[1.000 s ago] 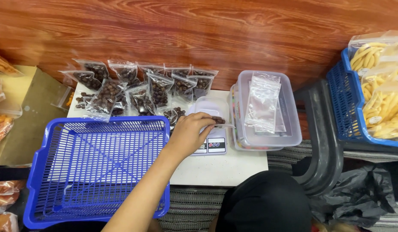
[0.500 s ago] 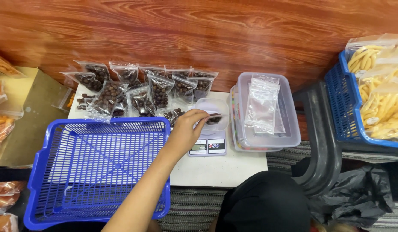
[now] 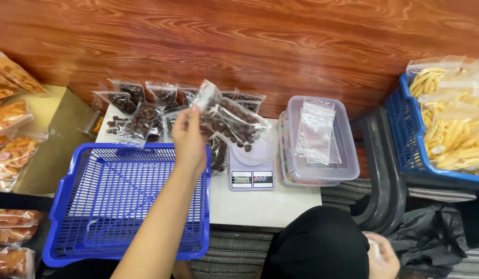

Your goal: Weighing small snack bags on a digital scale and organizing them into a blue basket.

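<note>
Pinching a clear bag of dark snacks (image 3: 234, 121) in our left hand (image 3: 189, 139), we hold it above the scale (image 3: 251, 173). Our right hand (image 3: 381, 258), at five o'clock, looks loosely curled around something small.

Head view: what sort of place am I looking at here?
Probably a small snack-packing station. A left hand lifts a clear bag of dark snacks above a small scale; more filled bags lie behind an empty blue basket, and empty bags sit on a lidded tub.
</note>
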